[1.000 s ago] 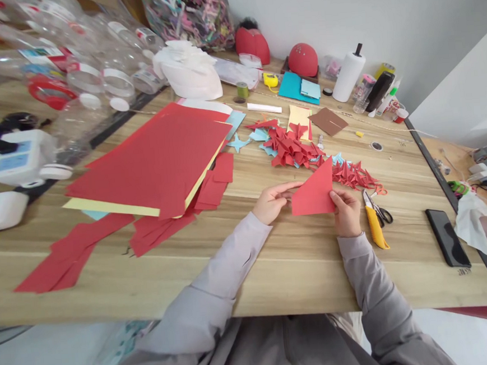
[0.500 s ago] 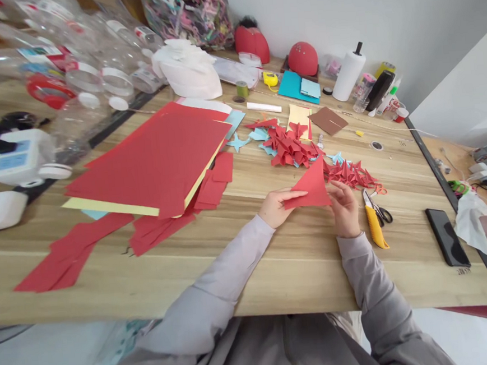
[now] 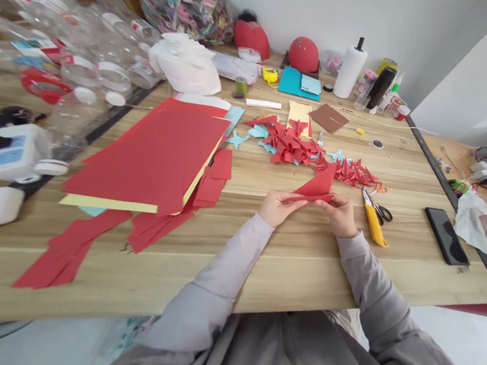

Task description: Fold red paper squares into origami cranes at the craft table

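A folded piece of red paper [image 3: 317, 183] is held between my two hands above the table's front half. My left hand [image 3: 276, 207] pinches its left corner, and my right hand [image 3: 339, 214] grips its lower right edge, fingers closed on it. One flap of the paper stands up and leans to the right. Just behind it lie a heap of folded red paper stars [image 3: 289, 144] and a second cluster of red stars [image 3: 354, 172]. Yellow-handled cutter [image 3: 374, 220] and black scissors [image 3: 383, 212] rest right of my right hand.
Large red sheets [image 3: 148, 156] are stacked at the left, with red strips [image 3: 69, 247] in front. Plastic bottles [image 3: 78, 69] crowd the back left. A black phone [image 3: 447, 237] lies at the right. A white roll [image 3: 350, 72] stands at the back.
The red paper has tilted from an upright triangle to a lower, partly opened fold. My right hand has turned and now grips its lower edge, its thumb nearer my left hand.
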`<move>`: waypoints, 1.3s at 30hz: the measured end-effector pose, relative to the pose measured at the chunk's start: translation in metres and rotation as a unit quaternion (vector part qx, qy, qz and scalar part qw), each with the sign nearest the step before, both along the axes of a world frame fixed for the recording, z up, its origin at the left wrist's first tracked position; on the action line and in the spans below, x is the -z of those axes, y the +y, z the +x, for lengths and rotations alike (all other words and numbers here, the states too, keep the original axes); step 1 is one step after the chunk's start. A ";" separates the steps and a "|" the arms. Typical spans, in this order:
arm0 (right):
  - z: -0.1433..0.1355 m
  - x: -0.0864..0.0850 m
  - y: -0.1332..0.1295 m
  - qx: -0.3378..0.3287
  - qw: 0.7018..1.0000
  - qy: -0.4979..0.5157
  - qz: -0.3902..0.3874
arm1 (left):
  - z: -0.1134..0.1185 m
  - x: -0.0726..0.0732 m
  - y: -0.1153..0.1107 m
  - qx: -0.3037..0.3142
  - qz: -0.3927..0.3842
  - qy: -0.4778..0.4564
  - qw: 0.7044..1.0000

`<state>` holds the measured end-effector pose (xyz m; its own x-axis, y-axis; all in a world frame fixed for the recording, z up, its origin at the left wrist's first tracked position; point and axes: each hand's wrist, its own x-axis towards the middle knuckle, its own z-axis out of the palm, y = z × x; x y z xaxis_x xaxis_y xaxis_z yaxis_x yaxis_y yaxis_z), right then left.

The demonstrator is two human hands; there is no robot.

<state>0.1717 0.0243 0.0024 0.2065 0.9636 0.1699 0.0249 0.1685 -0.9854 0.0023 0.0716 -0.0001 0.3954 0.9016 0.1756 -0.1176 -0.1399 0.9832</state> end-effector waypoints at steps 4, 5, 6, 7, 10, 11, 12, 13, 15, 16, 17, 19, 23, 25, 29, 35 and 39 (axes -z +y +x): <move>-0.003 0.002 0.000 0.023 0.999 0.023 -0.016 | 0.005 -0.003 -0.003 -0.029 -0.099 -0.055 0.993; -0.004 0.001 0.000 0.032 0.999 0.033 -0.012 | 0.006 -0.003 -0.003 -0.036 -0.114 -0.063 0.991; -0.005 0.001 0.000 0.040 0.998 0.047 -0.005 | 0.006 -0.004 -0.003 -0.042 -0.125 -0.069 0.989; -0.006 0.001 0.000 0.044 0.997 0.064 0.003 | 0.007 -0.005 -0.004 -0.047 -0.131 -0.077 0.987; -0.008 -0.001 0.000 0.029 0.995 0.100 0.007 | 0.008 -0.006 -0.004 -0.046 -0.138 -0.088 0.985; -0.008 -0.001 0.000 0.016 0.995 0.100 -0.002 | 0.008 -0.006 -0.004 -0.041 -0.141 -0.086 0.985; -0.008 -0.001 0.000 0.004 0.996 0.093 -0.015 | 0.008 -0.006 -0.003 -0.035 -0.145 -0.082 0.985; -0.008 0.000 0.000 -0.003 0.996 0.082 -0.027 | 0.008 -0.006 -0.003 -0.028 -0.150 -0.076 0.985; -0.007 0.003 0.001 -0.004 0.997 0.065 -0.047 | 0.007 -0.006 -0.003 -0.016 -0.162 -0.068 0.984; -0.007 0.004 0.001 0.002 0.997 0.063 -0.055 | 0.007 -0.006 -0.002 -0.010 -0.171 -0.069 0.983; -0.006 0.005 0.001 0.009 0.996 0.065 -0.061 | 0.007 -0.005 -0.002 -0.004 -0.180 -0.072 0.981; -0.006 0.007 0.002 0.017 0.994 0.082 -0.073 | 0.006 -0.005 -0.001 0.007 -0.199 -0.080 0.977; -0.006 0.005 0.002 0.013 0.989 0.112 -0.098 | 0.007 -0.004 0.000 0.013 -0.229 -0.090 0.969; -0.007 0.004 0.002 0.012 0.987 0.123 -0.107 | 0.008 -0.003 0.001 0.013 -0.243 -0.092 0.965; -0.008 0.000 0.001 0.021 0.983 0.134 -0.121 | 0.008 -0.001 0.002 0.008 -0.251 -0.094 0.963; -0.007 -0.002 0.002 0.033 0.977 0.160 -0.140 | 0.007 -0.001 0.002 0.011 -0.239 -0.112 0.964; -0.005 -0.001 0.002 0.028 0.975 0.173 -0.137 | 0.007 -0.004 0.001 0.011 -0.213 -0.086 0.973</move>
<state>0.1663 0.0263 0.0037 0.2593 0.9486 -0.1812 -0.3151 -0.0943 -0.9444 0.0092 0.0727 0.0036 0.4129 0.8988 -0.1473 -0.2832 0.2804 0.9172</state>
